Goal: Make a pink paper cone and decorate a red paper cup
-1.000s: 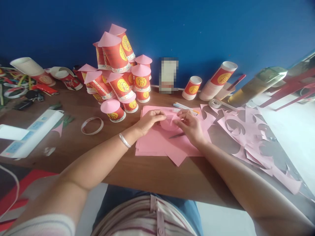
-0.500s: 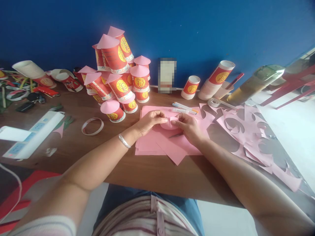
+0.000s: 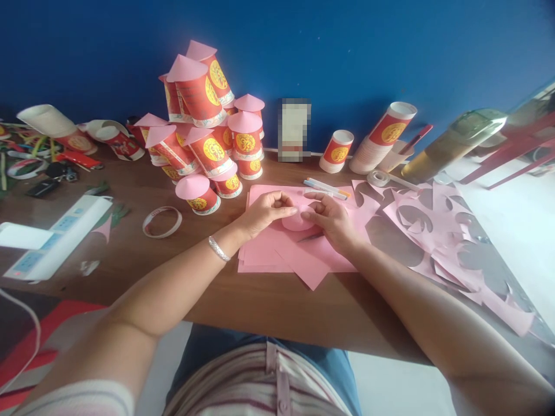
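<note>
A small pink paper circle (image 3: 296, 223) is held between my two hands above a stack of pink paper sheets (image 3: 264, 254). My left hand (image 3: 271, 209) pinches its left edge between thumb and fingers. On the other side, the thumb of my right hand (image 3: 332, 219) presses on the paper, with the index finger raised a little apart. Fingers behind the circle are hidden. A dark pointed tool, perhaps scissors (image 3: 310, 237), lies partly under my right hand. Pens (image 3: 327, 189) rest at the back of the sheets.
Red paper cups with pink cone tops (image 3: 199, 95) are stacked at the back left. Cut pink scraps (image 3: 451, 231) cover the right side. Tape (image 3: 378, 178), a cup stack (image 3: 373, 150) and a bottle (image 3: 455, 141) stand behind. A power strip (image 3: 60, 237) and paper ring (image 3: 162, 222) lie left.
The right index finger has lifted from the paper circle and spread from the thumb. The slit visible in the circle earlier no longer shows clearly. The left hand keeps its pinch.
</note>
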The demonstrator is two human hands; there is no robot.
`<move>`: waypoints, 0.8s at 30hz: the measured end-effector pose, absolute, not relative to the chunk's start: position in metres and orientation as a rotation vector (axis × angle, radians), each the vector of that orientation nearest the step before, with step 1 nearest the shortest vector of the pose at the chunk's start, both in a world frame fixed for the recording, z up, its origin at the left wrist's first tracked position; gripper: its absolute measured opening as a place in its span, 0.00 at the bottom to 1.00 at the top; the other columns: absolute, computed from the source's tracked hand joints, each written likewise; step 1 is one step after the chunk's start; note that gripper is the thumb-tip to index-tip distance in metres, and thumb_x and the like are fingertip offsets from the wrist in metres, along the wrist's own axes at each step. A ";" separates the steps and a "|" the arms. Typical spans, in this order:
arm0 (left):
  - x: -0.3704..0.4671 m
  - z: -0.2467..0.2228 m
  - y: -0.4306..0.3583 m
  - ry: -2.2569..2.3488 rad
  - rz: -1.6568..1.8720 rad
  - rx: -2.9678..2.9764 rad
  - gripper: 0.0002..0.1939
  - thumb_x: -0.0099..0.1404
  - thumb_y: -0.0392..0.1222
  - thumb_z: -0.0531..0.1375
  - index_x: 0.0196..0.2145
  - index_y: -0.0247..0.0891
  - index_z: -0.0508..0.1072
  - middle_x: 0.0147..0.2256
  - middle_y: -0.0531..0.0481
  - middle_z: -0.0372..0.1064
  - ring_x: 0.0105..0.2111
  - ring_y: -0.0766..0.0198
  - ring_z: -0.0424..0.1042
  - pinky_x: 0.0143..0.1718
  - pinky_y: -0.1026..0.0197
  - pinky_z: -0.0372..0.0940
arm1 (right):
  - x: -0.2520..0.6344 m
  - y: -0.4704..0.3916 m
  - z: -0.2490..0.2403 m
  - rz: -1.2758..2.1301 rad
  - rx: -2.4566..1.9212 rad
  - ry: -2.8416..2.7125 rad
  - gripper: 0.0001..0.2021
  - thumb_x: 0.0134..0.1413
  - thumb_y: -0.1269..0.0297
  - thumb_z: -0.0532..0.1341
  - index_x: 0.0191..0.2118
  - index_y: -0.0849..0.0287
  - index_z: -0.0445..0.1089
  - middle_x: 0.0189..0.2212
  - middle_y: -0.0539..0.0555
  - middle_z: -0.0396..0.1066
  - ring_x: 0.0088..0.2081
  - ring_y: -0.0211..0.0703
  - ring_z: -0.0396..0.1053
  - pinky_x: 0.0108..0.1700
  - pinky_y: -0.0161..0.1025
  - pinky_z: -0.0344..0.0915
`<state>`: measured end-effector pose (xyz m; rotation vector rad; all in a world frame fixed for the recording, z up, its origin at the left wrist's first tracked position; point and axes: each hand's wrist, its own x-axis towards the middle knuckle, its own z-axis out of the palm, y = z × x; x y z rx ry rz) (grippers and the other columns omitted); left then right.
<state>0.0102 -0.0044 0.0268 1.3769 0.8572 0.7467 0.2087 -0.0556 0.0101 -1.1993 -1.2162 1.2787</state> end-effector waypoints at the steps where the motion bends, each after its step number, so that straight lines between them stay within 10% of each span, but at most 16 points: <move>1: 0.010 0.026 -0.004 0.856 0.745 1.377 0.17 0.53 0.49 0.73 0.32 0.36 0.73 0.32 0.52 0.71 0.34 0.65 0.67 0.40 0.60 0.60 | 0.208 -0.056 0.010 1.277 -1.200 -1.214 0.26 0.45 0.53 0.74 0.50 0.53 0.71 0.25 0.43 0.64 0.28 0.37 0.63 0.30 0.37 0.61; 12: 0.008 0.020 -0.002 0.804 0.748 1.355 0.19 0.56 0.50 0.73 0.37 0.37 0.73 0.34 0.52 0.74 0.36 0.65 0.72 0.42 0.61 0.63 | 0.205 -0.057 0.018 1.200 -1.334 -1.363 0.24 0.45 0.38 0.72 0.27 0.55 0.70 0.23 0.48 0.67 0.27 0.37 0.61 0.29 0.38 0.59; 24: 0.013 0.028 -0.014 0.774 0.734 1.298 0.23 0.54 0.47 0.74 0.43 0.39 0.71 0.34 0.53 0.70 0.36 0.66 0.70 0.40 0.62 0.62 | 0.205 -0.057 0.016 1.207 -1.287 -1.208 0.27 0.42 0.36 0.72 0.26 0.55 0.66 0.23 0.46 0.62 0.27 0.36 0.58 0.30 0.38 0.58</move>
